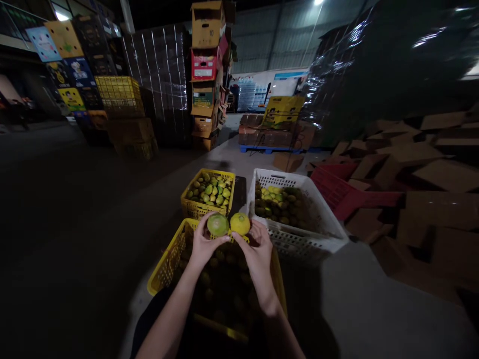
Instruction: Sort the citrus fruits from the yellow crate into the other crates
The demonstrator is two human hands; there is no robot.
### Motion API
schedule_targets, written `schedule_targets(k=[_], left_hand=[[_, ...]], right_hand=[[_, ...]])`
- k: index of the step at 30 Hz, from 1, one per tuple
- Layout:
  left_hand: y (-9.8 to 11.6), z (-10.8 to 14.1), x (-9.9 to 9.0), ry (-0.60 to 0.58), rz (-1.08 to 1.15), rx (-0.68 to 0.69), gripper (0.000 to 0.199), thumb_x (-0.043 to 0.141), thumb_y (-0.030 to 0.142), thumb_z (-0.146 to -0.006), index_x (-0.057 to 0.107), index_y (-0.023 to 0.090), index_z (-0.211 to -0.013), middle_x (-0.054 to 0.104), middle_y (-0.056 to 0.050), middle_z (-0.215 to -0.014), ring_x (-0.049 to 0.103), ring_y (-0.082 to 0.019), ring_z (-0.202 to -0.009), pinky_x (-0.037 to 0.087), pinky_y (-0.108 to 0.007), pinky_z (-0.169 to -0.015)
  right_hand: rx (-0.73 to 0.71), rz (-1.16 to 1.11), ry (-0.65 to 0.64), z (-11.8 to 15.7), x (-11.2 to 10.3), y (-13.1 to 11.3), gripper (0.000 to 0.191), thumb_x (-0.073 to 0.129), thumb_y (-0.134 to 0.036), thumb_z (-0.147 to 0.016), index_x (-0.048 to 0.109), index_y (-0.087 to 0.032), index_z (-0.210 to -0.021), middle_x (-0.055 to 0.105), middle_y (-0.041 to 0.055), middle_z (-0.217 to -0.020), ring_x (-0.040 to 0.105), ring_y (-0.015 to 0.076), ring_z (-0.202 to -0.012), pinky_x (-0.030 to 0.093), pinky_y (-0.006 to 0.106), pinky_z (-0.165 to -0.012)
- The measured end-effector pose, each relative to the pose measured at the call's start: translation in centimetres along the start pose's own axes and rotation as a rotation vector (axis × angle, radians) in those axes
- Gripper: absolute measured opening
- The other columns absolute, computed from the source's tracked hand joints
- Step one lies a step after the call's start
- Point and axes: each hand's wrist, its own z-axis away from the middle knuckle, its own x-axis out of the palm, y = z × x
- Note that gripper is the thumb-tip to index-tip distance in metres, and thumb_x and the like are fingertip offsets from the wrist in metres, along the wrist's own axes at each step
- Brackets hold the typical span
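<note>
My left hand [203,244] is closed around a green citrus fruit [217,225], thumb below it and fingers along its outer side. Right beside it, my right hand [259,244] grips a yellow citrus fruit [240,224] between thumb and fingers. Both fruits are held up side by side above a near yellow crate [160,271], whose shaded inside holds many more fruits. Beyond my hands stands a smaller-looking yellow crate [186,204] full of green and yellow citrus. To its right, a white crate [325,224] holds similar fruit, partly in shadow.
Flattened cardboard [441,209] and a red crate [337,192] lie to the right. Farther back rise a tall stack of boxes [204,94], wrapped pallets [160,80] and a blue pallet [267,149]. Stacked yellow crates [119,94] stand at left. A dark flat object [240,192] lies between the crates.
</note>
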Motion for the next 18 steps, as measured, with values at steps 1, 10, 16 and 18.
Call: schedule_targets(k=[1,10,16,18], left_hand=[[0.0,0.0,0.0,-0.003,-0.023,0.027,0.065,0.089,0.024,-0.050,0.064,0.021,-0.110,0.061,-0.008,-0.116,0.056,-0.026,-0.113,0.044,-0.035,-0.100],[0.1,0.0,0.4,0.083,0.316,-0.197,0.061,0.090,0.031,-0.052,0.063,0.022,-0.107,0.068,-0.006,-0.108,0.063,-0.022,-0.103,0.046,-0.032,-0.093],[0.3,0.1,-0.1,0.045,0.516,-0.403,0.052,0.088,0.035,-0.056,0.070,0.018,-0.101,0.070,-0.008,-0.111,0.062,-0.025,-0.111,0.045,-0.034,-0.098],[0.5,0.1,-0.3,0.066,0.535,-0.474,0.050,0.086,0.033,-0.060,0.069,0.018,-0.105,0.070,-0.007,-0.113,0.063,-0.024,-0.109,0.048,-0.034,-0.096]], right_hand=[[0.007,-0.014,-0.018,-0.1,-0.1,0.0,0.048,0.083,-0.031,-0.057,0.059,-0.021,-0.097,0.069,0.0043,-0.093,0.065,0.0213,-0.086,0.053,0.037,-0.078],[0.212,-0.226,-0.086,0.1,-0.9,-1.1,0.039,0.080,-0.031,-0.066,0.062,-0.023,-0.100,0.068,0.0012,-0.101,0.063,0.0181,-0.094,0.049,0.031,-0.087],[0.409,-0.447,-0.042,0.0,-0.6,-1.4,0.028,0.079,-0.032,-0.067,0.068,-0.026,-0.092,0.070,-0.0002,-0.102,0.065,0.0190,-0.097,0.052,0.031,-0.087],[0.477,-0.498,-0.032,-0.5,-0.6,-0.9,0.028,0.080,-0.033,-0.063,0.069,-0.024,-0.087,0.072,0.0005,-0.094,0.067,0.0203,-0.092,0.053,0.033,-0.082]])
